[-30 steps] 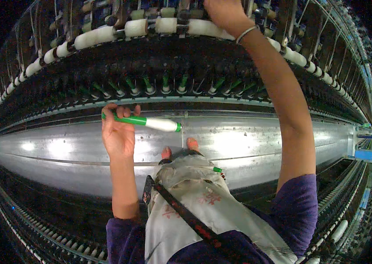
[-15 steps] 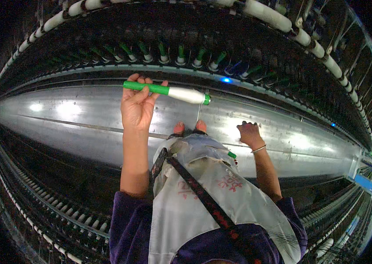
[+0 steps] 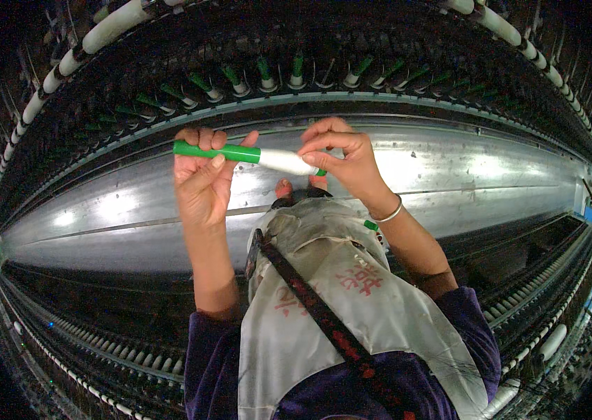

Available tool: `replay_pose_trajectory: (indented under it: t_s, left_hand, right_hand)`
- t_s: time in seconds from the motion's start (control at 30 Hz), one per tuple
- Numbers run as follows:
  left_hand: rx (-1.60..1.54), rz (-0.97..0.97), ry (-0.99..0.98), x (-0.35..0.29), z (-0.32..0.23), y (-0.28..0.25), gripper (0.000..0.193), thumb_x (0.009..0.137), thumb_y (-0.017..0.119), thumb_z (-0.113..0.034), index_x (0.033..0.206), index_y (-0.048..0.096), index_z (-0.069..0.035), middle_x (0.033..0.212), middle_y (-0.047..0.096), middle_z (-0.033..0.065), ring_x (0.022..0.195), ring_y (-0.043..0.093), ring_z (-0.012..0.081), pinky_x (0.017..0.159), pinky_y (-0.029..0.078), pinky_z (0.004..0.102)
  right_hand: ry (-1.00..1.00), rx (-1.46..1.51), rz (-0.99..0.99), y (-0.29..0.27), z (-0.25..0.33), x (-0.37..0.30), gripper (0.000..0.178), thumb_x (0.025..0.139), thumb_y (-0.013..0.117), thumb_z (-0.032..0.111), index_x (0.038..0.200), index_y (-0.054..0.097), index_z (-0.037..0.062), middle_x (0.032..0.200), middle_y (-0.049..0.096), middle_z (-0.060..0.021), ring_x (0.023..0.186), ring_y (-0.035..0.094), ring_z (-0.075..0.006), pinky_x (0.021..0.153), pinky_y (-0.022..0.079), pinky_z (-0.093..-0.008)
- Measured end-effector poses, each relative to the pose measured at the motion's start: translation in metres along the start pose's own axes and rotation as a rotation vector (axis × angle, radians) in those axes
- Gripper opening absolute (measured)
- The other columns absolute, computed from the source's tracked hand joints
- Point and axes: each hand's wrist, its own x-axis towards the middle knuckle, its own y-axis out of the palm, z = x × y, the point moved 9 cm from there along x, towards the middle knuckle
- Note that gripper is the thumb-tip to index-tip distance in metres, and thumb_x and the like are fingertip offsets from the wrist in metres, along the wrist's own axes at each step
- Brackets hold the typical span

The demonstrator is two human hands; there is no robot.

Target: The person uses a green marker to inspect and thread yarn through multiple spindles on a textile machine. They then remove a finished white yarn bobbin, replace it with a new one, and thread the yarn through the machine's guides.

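My left hand [image 3: 201, 175] is wrapped round the bare green end of a spinning bobbin [image 3: 222, 150], held level above the metal walkway. White yarn [image 3: 282, 161] is wound thickly over the bobbin's right half, and its green tip pokes out at the far right. At that wound end is my right hand [image 3: 345, 157], thumb and forefinger pinched together against the yarn. Any single thread between those fingertips is too fine to see.
Ahead runs a spinning frame with a row of green bobbins [image 3: 264, 73] on a rail [image 3: 240, 108]; a similar machine stands behind me. White rollers [image 3: 110, 31] curve overhead. I wear a pale apron [image 3: 310, 259], with a small green piece [image 3: 372, 225] at its pocket.
My right hand has come up from low on the right to the yarn-wound end of the bobbin. My left hand, with the bobbin, has shifted slightly left and down.
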Motion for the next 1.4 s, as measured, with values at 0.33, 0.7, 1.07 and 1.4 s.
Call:
replay_pose_trajectory:
  t_s: [0.33,0.7,1.07,1.4]
  left_hand:
    - [-0.039,-0.438,0.047,-0.021,0.008,-0.072,0.019,0.084,0.060,0.007,0.098,0.054,-0.004,0.107,0.060,0.0177,0.116,0.053,0.0373,0.097,0.047,0.0560]
    - [1.160,-0.378,-0.374,0.013,0.043,-0.054,0.037,0.095,0.050,-0.034,0.121,0.051,-0.008,0.084,0.061,0.0120,0.066,0.059,0.0188,0.056,0.051,0.0329]
    - [-0.277,-0.167,-0.473,0.021,0.100,-0.040,0.044,0.098,0.037,-0.044,0.110,0.052,-0.005,0.067,0.040,-0.0002,0.053,0.036,0.0109,0.049,0.033,0.0258]
    - [-0.464,-0.014,-0.338,0.036,0.074,-0.013,0.037,0.097,0.044,-0.038,0.113,0.051,-0.005,0.068,0.039,0.0003,0.054,0.034,0.0109,0.049,0.032,0.0253]
  right_hand:
    - [0.507,0.929,-0.373,0.001,-0.081,-0.035,0.007,0.092,0.055,0.011,0.086,0.057,0.0074,0.109,0.059,-0.0088,0.083,0.053,-0.0129,0.073,0.044,-0.0310]
    - [0.151,0.458,-0.126,-0.047,-0.063,-0.011,0.010,0.086,0.063,0.009,0.079,0.058,0.0047,0.083,0.055,-0.0030,0.071,0.050,-0.0137,0.073,0.043,-0.0292]
    - [0.321,0.452,0.033,-0.022,-0.074,-0.016,0.043,0.095,0.053,0.030,0.129,0.046,0.0045,0.122,0.059,-0.0088,0.058,0.045,-0.0052,0.056,0.040,-0.0195]
    - [0.309,0.420,0.046,0.045,-0.036,-0.027,0.021,0.086,0.063,0.006,0.107,0.067,0.0027,0.092,0.064,-0.0050,0.070,0.053,-0.0064,0.063,0.043,-0.0186]
